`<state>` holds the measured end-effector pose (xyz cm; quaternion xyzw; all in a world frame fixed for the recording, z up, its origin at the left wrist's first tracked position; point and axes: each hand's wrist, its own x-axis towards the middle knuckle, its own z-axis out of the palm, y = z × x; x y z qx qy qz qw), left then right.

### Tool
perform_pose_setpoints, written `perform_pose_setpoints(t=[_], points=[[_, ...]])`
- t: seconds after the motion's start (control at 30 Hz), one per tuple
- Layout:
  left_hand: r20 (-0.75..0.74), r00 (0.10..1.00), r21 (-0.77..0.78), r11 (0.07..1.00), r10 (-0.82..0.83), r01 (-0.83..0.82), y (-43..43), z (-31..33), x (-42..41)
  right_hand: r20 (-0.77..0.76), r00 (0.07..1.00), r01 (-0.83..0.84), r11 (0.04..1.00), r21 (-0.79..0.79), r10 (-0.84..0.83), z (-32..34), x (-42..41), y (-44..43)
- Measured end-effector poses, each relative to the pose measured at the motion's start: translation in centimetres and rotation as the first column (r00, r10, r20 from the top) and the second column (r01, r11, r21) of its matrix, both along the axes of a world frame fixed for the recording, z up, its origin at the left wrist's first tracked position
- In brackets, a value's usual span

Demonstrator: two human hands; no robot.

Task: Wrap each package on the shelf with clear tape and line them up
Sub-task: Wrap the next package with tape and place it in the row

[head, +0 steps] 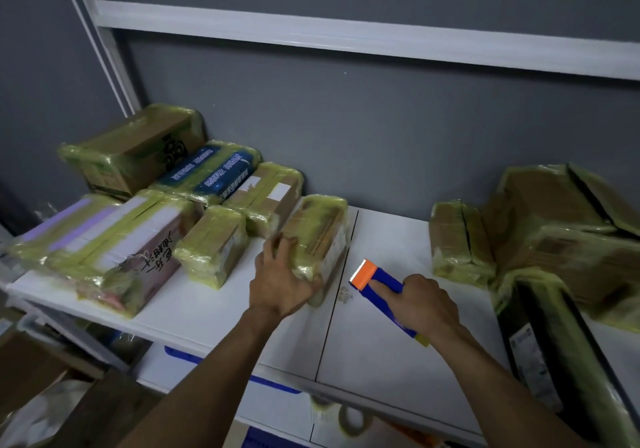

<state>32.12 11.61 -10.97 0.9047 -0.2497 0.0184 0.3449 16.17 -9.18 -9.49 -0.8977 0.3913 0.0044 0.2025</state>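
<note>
The left hand grasps the near end of a small taped package in the middle of the white shelf, just right of the other wrapped ones. The right hand clasps a blue, orange-headed tape cutter beside it. A white box bears black handwritten characters and a blue package has white print, both too blurred to read
</note>
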Motion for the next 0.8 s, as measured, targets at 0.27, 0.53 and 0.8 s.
perform_pose_setpoints(t=[0.27, 0.53, 0.8], points=[[0.170, 0.983, 0.004, 0.997, 0.073, -0.074, -1.4, -2.1, -0.2, 0.143, 0.988, 0.020, 0.967, 0.256, -0.058, -0.8, 2.0, -0.1], [0.173, 0.985, 0.102, 0.994, 0.025, -0.043, -3.9, -2.1, 4.4, 0.210, 0.964, 0.058, 0.897, 0.439, -0.165, -2.0, 4.0, -1.0], [0.147, 0.986, 0.098, 0.991, 0.082, -0.096, -7.5, -1.1, 10.8, 0.221, 0.958, 0.057, 0.876, 0.479, -0.183, -2.2, 5.6, -2.3]])
